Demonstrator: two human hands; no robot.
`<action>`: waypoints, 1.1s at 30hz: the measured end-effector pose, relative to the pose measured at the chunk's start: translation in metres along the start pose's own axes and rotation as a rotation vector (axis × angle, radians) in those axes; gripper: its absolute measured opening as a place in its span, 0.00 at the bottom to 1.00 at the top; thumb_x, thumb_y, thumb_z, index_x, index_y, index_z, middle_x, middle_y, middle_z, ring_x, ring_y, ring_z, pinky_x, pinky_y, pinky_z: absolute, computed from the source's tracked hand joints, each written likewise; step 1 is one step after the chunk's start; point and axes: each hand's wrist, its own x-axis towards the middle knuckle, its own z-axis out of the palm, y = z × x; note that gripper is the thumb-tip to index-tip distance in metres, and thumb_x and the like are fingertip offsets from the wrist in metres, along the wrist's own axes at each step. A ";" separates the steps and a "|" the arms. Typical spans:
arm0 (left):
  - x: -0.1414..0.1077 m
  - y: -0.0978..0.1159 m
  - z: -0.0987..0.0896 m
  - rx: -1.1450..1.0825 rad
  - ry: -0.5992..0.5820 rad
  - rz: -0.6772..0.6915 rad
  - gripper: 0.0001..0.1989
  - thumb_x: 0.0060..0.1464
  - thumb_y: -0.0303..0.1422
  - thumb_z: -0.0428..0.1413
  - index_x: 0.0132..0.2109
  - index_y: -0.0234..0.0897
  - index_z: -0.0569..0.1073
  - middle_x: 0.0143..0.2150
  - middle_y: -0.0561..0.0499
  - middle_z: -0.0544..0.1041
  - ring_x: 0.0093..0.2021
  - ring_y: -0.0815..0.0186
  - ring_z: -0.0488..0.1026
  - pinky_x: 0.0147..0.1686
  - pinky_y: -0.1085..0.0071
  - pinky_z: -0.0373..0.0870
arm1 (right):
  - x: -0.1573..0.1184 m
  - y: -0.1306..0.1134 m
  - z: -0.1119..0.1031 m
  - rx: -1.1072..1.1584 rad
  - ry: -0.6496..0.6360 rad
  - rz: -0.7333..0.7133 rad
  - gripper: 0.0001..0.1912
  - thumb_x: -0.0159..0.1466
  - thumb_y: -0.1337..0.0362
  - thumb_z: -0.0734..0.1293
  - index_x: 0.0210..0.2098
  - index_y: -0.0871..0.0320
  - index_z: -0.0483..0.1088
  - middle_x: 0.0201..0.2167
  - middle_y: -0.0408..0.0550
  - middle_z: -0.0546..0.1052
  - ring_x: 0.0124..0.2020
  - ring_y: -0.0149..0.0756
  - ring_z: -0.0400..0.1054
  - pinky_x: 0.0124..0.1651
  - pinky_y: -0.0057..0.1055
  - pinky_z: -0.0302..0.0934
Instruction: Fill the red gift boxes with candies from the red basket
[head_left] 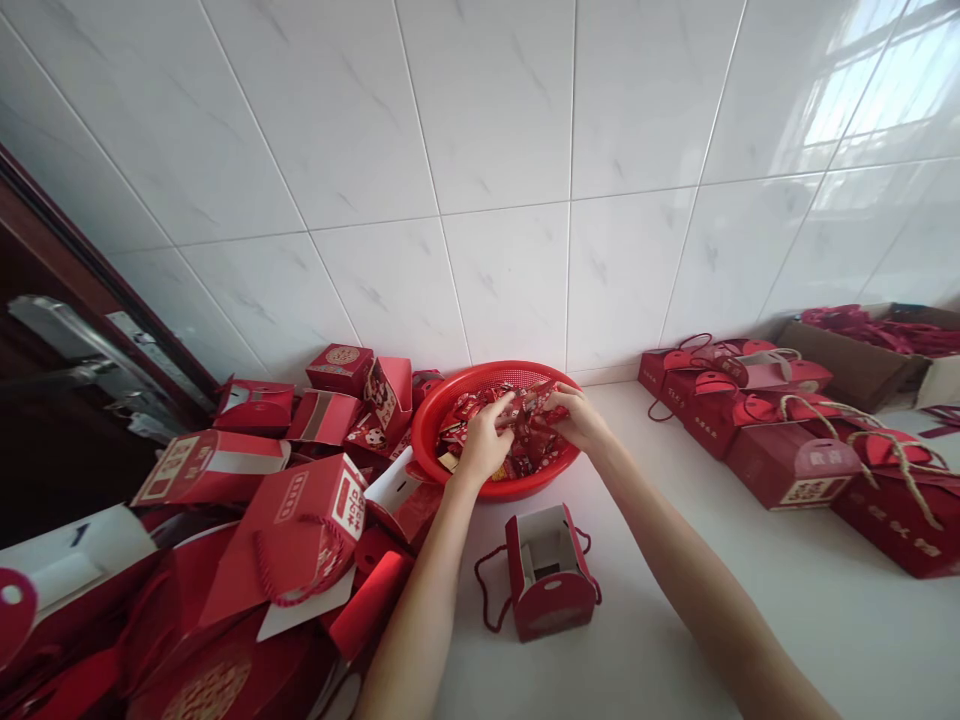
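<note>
Both of my hands reach into a round red plastic basket [491, 487] filled with small red wrapped packets [525, 455]. My left hand [489, 440] is over the packets left of the basket's middle, its fingers bent around something too small to make out. Near the basket's right rim, my right hand [576, 415] has its fingers closed on red packets. Between my forearms stands a small red box [555, 608] with its top open, a white inside and red cord handles hanging at its sides.
A heap of red boxes [262, 520] covers the left side. On the right stand rows of closed red boxes [780, 455] with cord handles, and behind them a cardboard carton [844, 360] of red items. A tiled wall [502, 280] rises behind; a door handle [67, 330] is at left.
</note>
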 end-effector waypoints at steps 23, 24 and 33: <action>0.001 0.000 -0.005 0.092 0.197 -0.146 0.26 0.51 0.15 0.53 0.56 0.36 0.76 0.58 0.45 0.78 0.61 0.57 0.72 0.64 0.62 0.65 | 0.004 -0.011 -0.013 -0.009 0.090 -0.014 0.12 0.40 0.72 0.70 0.22 0.57 0.63 0.21 0.39 0.70 0.26 0.31 0.66 0.27 0.27 0.66; 0.001 -0.001 -0.006 0.088 0.236 -0.151 0.26 0.51 0.15 0.53 0.55 0.36 0.76 0.58 0.44 0.78 0.61 0.57 0.72 0.64 0.61 0.65 | 0.004 -0.011 -0.013 -0.012 0.089 -0.013 0.12 0.40 0.71 0.70 0.22 0.57 0.63 0.22 0.39 0.71 0.26 0.31 0.67 0.26 0.27 0.65; 0.003 -0.008 -0.008 -0.062 0.411 -0.143 0.16 0.51 0.18 0.52 0.42 0.37 0.80 0.48 0.45 0.83 0.55 0.56 0.76 0.61 0.57 0.67 | 0.005 -0.011 -0.013 -0.045 0.065 -0.012 0.11 0.42 0.68 0.72 0.24 0.58 0.68 0.22 0.40 0.73 0.26 0.30 0.68 0.26 0.27 0.65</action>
